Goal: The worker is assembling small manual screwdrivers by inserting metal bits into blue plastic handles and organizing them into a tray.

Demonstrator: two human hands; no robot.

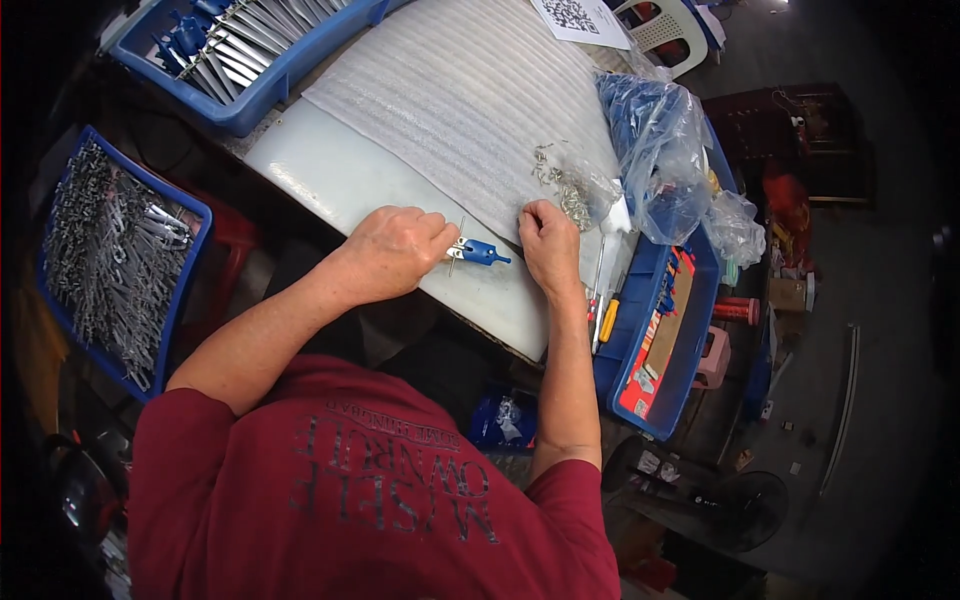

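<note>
My left hand (393, 252) is closed in a fist over the work table, gripping a metal piece that is mostly hidden in the fingers. From that fist a blue plastic fitting (480, 252) with a narrow tip sticks out to the right. A thin metal pin (452, 268) stands across the joint between fitting and metal. To the right of the fitting, my right hand (548, 246) has its fingers pinched together; whatever they hold is hidden. Just beyond that hand, small metal fasteners (573, 200) lie in a loose pile on clear plastic.
White ribbed foam sheet (440, 95) covers much of the table. Blue trays hold metal strips (240, 55) at the far left and metal parts (120, 250) at left. On the right are a yellow-handled screwdriver (608, 320), a blue bin (635, 300) and a plastic bag (655, 140).
</note>
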